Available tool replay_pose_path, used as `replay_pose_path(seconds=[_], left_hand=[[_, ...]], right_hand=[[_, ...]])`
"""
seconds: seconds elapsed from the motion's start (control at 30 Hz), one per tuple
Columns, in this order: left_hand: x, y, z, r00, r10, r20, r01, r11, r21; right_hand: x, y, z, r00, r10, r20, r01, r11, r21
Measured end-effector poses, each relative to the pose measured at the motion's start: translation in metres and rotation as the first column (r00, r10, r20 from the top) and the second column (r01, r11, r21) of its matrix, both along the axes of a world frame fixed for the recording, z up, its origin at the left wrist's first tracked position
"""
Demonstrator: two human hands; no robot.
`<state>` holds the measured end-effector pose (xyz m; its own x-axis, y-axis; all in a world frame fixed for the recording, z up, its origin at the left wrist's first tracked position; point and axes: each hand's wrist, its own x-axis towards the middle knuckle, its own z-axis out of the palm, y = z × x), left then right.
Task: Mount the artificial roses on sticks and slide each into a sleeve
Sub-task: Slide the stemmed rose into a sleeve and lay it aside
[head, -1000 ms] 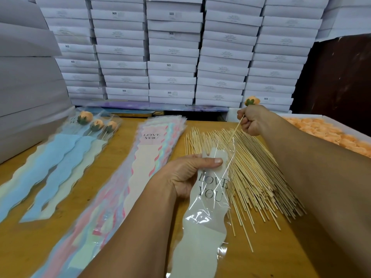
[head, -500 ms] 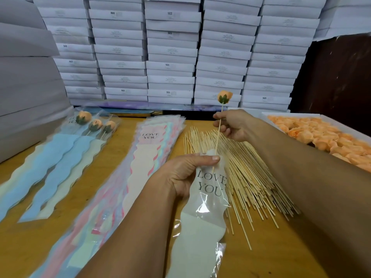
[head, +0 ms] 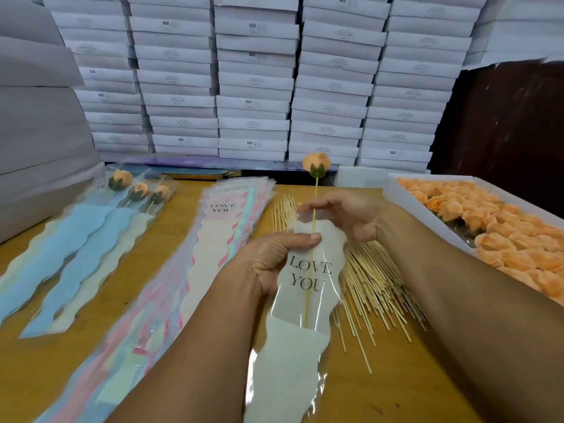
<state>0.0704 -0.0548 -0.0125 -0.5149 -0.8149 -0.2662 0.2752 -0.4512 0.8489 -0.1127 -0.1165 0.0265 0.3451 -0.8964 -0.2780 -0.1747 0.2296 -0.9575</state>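
My left hand [head: 274, 257] pinches the top edge of a clear sleeve [head: 302, 303] printed LOVE YOU, with a pale green paper inside. My right hand [head: 341, 213] pinches a thin wooden stick [head: 314, 203] that carries an orange rose [head: 316, 165] at its top. The stick's lower part is inside the sleeve and reaches down to the green paper. The rose head stands well above the sleeve mouth.
A heap of loose sticks [head: 375, 279] lies under and right of the sleeve. A white tray [head: 396, 193] of orange roses [head: 500, 227] sits at the right. A pile of empty sleeves [head: 222, 227] lies in the middle, three sleeved roses [head: 137, 190] at the left. Stacked white boxes [head: 253, 87] line the back.
My right hand came in from the right with the rose on its stick and pushed the stick down into the sleeve. My left hand kept hold of the sleeve top.
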Motion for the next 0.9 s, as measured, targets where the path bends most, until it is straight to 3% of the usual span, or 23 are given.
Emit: replay_pose_path(seconds=[0.1, 0.27, 0.47, 0.77, 0.9], left_hand=[[0.000, -0.001, 0.000, 1.000, 0.012, -0.001, -0.012, 1.000, -0.021], [0.000, -0.001, -0.003, 1.000, 0.007, -0.028, -0.008, 0.999, -0.040], [-0.003, -0.002, -0.003, 0.998, 0.002, -0.061, -0.004, 0.999, -0.045], [-0.003, -0.004, -0.006, 0.998, -0.022, -0.066, 0.018, 0.998, -0.065], [-0.003, -0.001, -0.003, 0.997, -0.029, -0.070, 0.025, 0.998, -0.052]], right_hand=[[-0.006, 0.010, -0.003, 0.995, 0.093, 0.046, -0.093, 0.996, 0.006], [-0.015, 0.016, -0.011, 0.990, 0.107, 0.097, -0.107, 0.994, -0.006], [-0.007, 0.007, -0.017, 0.931, -0.244, 0.270, 0.234, 0.970, 0.069], [0.003, -0.011, -0.007, 0.794, -0.471, 0.384, 0.453, 0.880, 0.142], [0.003, -0.017, 0.002, 0.771, -0.486, 0.411, 0.464, 0.871, 0.160]])
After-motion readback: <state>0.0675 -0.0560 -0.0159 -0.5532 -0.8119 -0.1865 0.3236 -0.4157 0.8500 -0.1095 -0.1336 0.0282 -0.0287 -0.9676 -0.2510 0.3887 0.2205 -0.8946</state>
